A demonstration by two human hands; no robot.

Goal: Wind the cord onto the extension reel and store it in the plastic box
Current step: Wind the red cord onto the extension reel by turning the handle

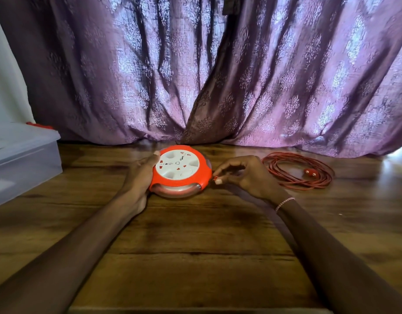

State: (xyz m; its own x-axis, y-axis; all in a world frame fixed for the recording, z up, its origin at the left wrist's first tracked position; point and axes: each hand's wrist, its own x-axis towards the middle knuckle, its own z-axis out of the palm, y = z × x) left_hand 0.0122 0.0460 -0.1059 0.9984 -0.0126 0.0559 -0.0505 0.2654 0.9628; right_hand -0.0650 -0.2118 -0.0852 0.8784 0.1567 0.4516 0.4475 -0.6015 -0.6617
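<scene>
The round extension reel (180, 171), orange-red with a white socket face, lies flat on the wooden floor in the middle of the view. My left hand (140, 172) grips its left rim. My right hand (243, 174) sits at the reel's right edge, thumb and fingers pinched where the red cord leaves the reel. The rest of the red cord (297, 169) lies in loose coils to the right, its red plug (310, 171) resting on top. A clear plastic box (23, 159) with a lid on it stands at the far left.
A purple patterned curtain (218, 75) hangs down to the floor right behind the reel. Something small and red (40, 125) shows behind the box. Wooden floor (195, 245) stretches toward me between my forearms.
</scene>
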